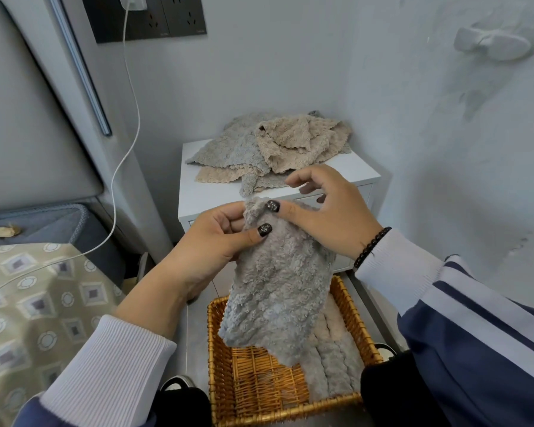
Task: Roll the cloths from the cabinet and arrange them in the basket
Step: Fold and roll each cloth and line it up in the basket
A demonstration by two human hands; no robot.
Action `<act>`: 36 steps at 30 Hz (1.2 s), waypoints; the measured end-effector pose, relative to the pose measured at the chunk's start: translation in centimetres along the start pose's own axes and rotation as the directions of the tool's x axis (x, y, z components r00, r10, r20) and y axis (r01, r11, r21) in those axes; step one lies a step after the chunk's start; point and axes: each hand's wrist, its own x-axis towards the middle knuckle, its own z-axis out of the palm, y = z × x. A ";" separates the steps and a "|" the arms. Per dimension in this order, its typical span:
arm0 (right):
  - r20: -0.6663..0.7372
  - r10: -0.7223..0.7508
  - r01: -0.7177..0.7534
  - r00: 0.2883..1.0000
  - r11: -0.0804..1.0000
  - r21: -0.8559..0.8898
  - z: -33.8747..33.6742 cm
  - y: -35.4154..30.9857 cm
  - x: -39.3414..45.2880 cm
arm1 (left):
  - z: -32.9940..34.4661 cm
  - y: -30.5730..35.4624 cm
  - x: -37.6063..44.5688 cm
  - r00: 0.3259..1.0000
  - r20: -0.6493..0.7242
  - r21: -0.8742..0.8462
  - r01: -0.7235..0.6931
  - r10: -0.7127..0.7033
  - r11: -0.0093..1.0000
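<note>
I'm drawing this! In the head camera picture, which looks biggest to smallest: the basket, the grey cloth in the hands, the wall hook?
1. Basket
2. Grey cloth, though it sits nearer the camera, so unsure
3. Wall hook, clearly smallest

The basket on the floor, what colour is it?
The basket is golden orange-brown woven wicker, seen best in the head view, the only one here.

Home bedroom — padded headboard point(28, 118), patterned bedding point(37, 303), white cabinet point(210, 192)
</note>
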 end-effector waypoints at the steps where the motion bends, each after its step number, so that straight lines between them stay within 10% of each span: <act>1: 0.054 0.050 -0.052 0.997 0.998 0.043 -0.4 0.1 0.2 | -0.1 0.0 0.0 0.999 -0.029 -0.004 -0.018 0.018 1.000; 6: 0.296 0.180 -0.219 0.938 0.970 0.104 -2.0 1.2 0.6 | -0.6 0.1 0.1 0.989 -0.127 0.000 -0.082 0.082 0.997; 15: 0.002 0.078 -0.073 0.997 0.930 0.361 -2.2 1.1 0.3 | -0.5 0.1 0.4 0.958 -0.254 0.017 -0.130 0.130 0.991; 26: -0.146 0.147 -0.032 0.978 0.802 0.596 -2.3 -0.5 -0.2 | 1.1 -1.2 0.5 0.996 -0.078 0.050 -0.038 0.042 0.998; 36: 0.018 0.373 -0.261 0.928 0.613 0.745 -3.2 0.9 0.6 | 3.4 -2.2 0.9 0.999 -0.038 0.018 -0.017 0.018 1.000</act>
